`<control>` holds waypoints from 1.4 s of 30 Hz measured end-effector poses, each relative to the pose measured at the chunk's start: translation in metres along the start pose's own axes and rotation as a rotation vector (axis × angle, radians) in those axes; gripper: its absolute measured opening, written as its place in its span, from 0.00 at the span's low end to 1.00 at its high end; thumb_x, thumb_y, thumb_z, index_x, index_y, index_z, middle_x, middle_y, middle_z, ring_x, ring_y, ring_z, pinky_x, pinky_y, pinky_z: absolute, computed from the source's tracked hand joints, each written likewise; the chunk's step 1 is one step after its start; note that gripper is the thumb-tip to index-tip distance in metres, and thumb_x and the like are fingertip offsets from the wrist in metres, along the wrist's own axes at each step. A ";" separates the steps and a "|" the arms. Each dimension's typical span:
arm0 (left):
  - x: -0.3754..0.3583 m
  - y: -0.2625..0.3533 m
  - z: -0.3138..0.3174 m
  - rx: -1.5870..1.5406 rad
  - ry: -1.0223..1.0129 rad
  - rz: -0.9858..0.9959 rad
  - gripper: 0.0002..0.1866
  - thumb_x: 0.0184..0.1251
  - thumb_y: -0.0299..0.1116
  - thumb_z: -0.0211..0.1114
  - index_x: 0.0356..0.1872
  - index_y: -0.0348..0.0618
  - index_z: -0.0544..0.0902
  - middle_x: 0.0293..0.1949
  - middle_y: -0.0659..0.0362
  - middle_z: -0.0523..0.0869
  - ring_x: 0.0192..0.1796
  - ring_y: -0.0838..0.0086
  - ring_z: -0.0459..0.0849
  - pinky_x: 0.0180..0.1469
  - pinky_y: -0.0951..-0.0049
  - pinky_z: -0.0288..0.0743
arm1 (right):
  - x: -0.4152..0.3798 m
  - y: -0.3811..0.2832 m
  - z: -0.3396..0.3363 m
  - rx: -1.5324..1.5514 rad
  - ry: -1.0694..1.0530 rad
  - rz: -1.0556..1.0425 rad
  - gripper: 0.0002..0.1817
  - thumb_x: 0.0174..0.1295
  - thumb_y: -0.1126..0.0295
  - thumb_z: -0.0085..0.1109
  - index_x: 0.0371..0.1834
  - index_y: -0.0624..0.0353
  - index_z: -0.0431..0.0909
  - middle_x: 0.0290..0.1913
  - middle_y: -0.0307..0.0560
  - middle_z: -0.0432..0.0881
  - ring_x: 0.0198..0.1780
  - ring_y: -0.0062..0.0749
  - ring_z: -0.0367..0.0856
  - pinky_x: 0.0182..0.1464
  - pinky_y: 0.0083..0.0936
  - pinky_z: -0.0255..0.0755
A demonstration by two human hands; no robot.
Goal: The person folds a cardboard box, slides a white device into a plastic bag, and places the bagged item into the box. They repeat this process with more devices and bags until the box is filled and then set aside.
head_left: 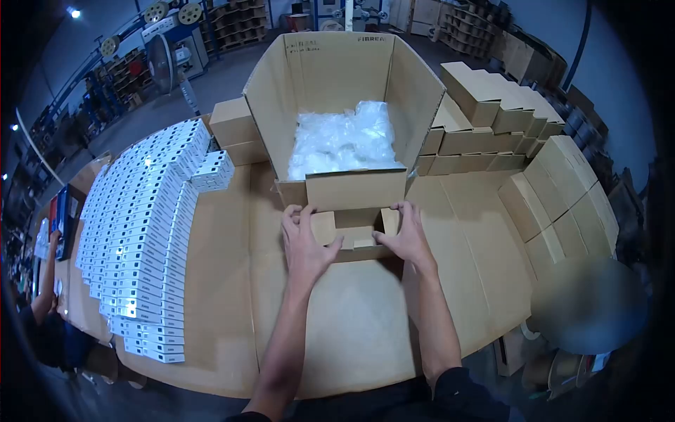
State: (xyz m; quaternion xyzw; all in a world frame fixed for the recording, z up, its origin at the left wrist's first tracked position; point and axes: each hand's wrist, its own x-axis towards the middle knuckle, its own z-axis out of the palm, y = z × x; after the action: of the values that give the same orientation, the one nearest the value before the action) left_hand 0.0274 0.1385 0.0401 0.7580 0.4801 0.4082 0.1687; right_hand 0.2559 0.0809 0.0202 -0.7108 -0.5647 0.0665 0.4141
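Observation:
A small brown cardboard box (pixel 355 254) stands in front of me, its lid (pixel 356 190) raised at the back and its side flaps standing up. My left hand (pixel 308 243) grips its left side, fingers at the back corner and thumb toward the front. On the opposite side, my right hand (pixel 406 238) holds the box the same way, with the thumb at the inner edge of the right flap. The inside of the box shows between my hands. Right behind it is a large open carton (pixel 337 74) with clear plastic bags (pixel 342 141) in it.
Stacks of white printed boxes (pixel 140 218) cover the left of the cardboard-lined table (pixel 218 281). Brown boxes (pixel 485 105) are piled at the back right and right edge (pixel 576 197). A blurred round object (pixel 589 306) is at lower right. Another person's arm (pixel 48 274) shows far left.

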 end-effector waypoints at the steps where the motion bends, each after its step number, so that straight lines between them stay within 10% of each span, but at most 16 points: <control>1: -0.001 0.000 -0.002 -0.047 -0.037 -0.014 0.37 0.50 0.35 0.82 0.63 0.40 0.75 0.64 0.45 0.71 0.62 0.53 0.76 0.67 0.55 0.73 | -0.002 -0.001 0.000 0.003 -0.001 0.011 0.35 0.49 0.68 0.77 0.59 0.64 0.70 0.55 0.60 0.75 0.61 0.57 0.75 0.68 0.43 0.70; 8: -0.011 -0.028 -0.009 -0.452 0.128 -0.318 0.12 0.77 0.33 0.68 0.45 0.32 0.82 0.42 0.49 0.89 0.39 0.69 0.90 0.40 0.67 0.86 | -0.008 -0.023 -0.028 0.424 0.163 0.348 0.17 0.76 0.66 0.55 0.59 0.68 0.78 0.52 0.55 0.88 0.50 0.33 0.84 0.54 0.29 0.76; 15: -0.024 -0.035 0.018 -0.365 0.292 -0.082 0.09 0.72 0.28 0.72 0.42 0.32 0.82 0.40 0.51 0.86 0.38 0.66 0.89 0.43 0.66 0.88 | -0.012 0.020 -0.010 0.949 0.194 0.321 0.15 0.81 0.66 0.48 0.53 0.67 0.80 0.44 0.43 0.85 0.46 0.26 0.81 0.49 0.30 0.76; 24: -0.005 -0.044 0.030 -0.389 0.269 -0.064 0.10 0.72 0.29 0.72 0.43 0.32 0.82 0.43 0.53 0.85 0.41 0.68 0.89 0.43 0.68 0.89 | 0.007 0.021 -0.011 0.968 0.176 0.540 0.30 0.84 0.53 0.45 0.77 0.66 0.64 0.73 0.53 0.72 0.72 0.37 0.73 0.72 0.36 0.70; 27: -0.010 -0.041 0.019 -0.343 0.222 -0.109 0.13 0.70 0.33 0.74 0.45 0.34 0.82 0.44 0.53 0.85 0.41 0.67 0.89 0.43 0.69 0.89 | 0.008 0.065 0.012 1.102 0.237 0.505 0.31 0.83 0.51 0.47 0.77 0.65 0.65 0.73 0.52 0.73 0.71 0.38 0.73 0.73 0.36 0.68; 31: -0.018 -0.046 -0.009 -0.270 0.193 -0.022 0.18 0.66 0.35 0.78 0.48 0.36 0.81 0.44 0.51 0.85 0.45 0.65 0.88 0.49 0.66 0.86 | 0.007 0.013 -0.027 0.333 0.129 0.422 0.28 0.78 0.55 0.57 0.70 0.66 0.70 0.66 0.52 0.77 0.66 0.42 0.76 0.68 0.35 0.69; 34: -0.018 -0.082 -0.042 -0.152 0.223 0.025 0.13 0.70 0.33 0.72 0.48 0.37 0.81 0.45 0.49 0.85 0.44 0.58 0.86 0.48 0.62 0.83 | -0.007 -0.035 -0.027 -0.049 0.459 0.052 0.22 0.72 0.68 0.61 0.66 0.65 0.72 0.60 0.53 0.79 0.57 0.39 0.79 0.60 0.35 0.73; 39: 0.027 -0.169 -0.105 0.125 0.170 0.024 0.17 0.70 0.29 0.68 0.56 0.35 0.78 0.52 0.45 0.82 0.51 0.51 0.83 0.56 0.57 0.78 | -0.004 -0.149 0.055 0.454 -0.075 -0.423 0.20 0.66 0.82 0.52 0.62 0.62 0.73 0.57 0.55 0.80 0.53 0.41 0.80 0.53 0.34 0.75; 42: 0.068 -0.215 -0.116 0.216 0.171 0.124 0.23 0.67 0.23 0.66 0.63 0.32 0.74 0.57 0.43 0.80 0.60 0.48 0.80 0.64 0.55 0.74 | 0.036 -0.191 0.155 0.571 -0.302 -0.353 0.24 0.67 0.82 0.50 0.67 0.63 0.66 0.59 0.60 0.79 0.57 0.50 0.80 0.60 0.37 0.74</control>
State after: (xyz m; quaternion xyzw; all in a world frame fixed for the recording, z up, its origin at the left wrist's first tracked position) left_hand -0.1760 0.2853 0.0030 0.7624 0.4859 0.4270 0.0190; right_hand 0.0385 0.1953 0.0604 -0.4403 -0.6920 0.2532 0.5129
